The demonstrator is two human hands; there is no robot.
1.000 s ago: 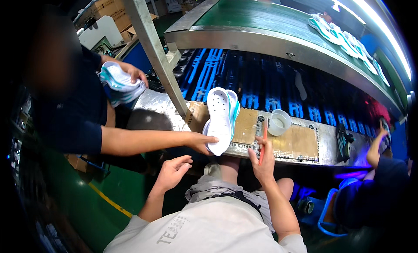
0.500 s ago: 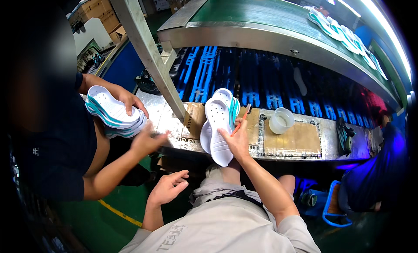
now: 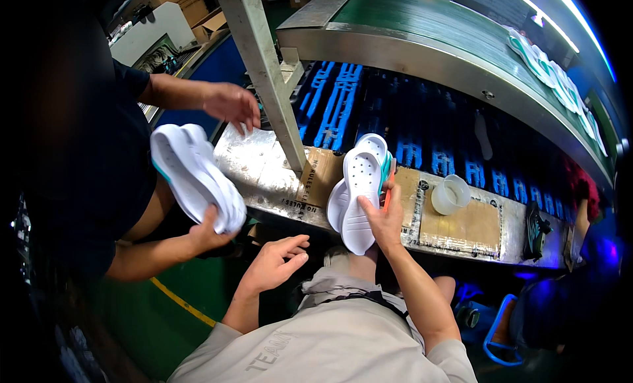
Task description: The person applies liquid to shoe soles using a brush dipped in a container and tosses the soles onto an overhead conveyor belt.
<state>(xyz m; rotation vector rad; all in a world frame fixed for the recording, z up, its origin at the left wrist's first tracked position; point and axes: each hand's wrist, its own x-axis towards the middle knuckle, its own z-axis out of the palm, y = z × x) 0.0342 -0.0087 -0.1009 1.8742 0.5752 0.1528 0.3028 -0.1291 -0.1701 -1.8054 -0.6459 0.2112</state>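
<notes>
My right hand point(image 3: 385, 219) grips a small stack of white shoe soles point(image 3: 360, 178) with teal sides, thumb pressed on the top sole. The same hand holds a slim orange-handled brush point(image 3: 389, 188) upright beside the stack. Small holes dot the upper part of the top sole. Just below and left of the stack, my left hand point(image 3: 277, 261) holds nothing; its fingers are loosely bent and apart. At my left, a co-worker's hand point(image 3: 211, 232) holds another stack of white soles point(image 3: 194, 175), while that person's other hand point(image 3: 234, 104) hangs over the metal bench.
Cardboard sheets point(image 3: 461, 226) lie taped on the metal bench point(image 3: 254, 160), with a translucent cup point(image 3: 451, 194) on one. A metal post point(image 3: 264, 66) rises at the left. Behind runs a green conveyor point(image 3: 409, 13) carrying white soles point(image 3: 560, 79). A dark shoe point(image 3: 535, 231) stands farther right.
The view has shifted, so the bench appears farther right. The co-worker has tipped their stack more upright, and one of their hands has moved off it toward the post. My grip stays the same.
</notes>
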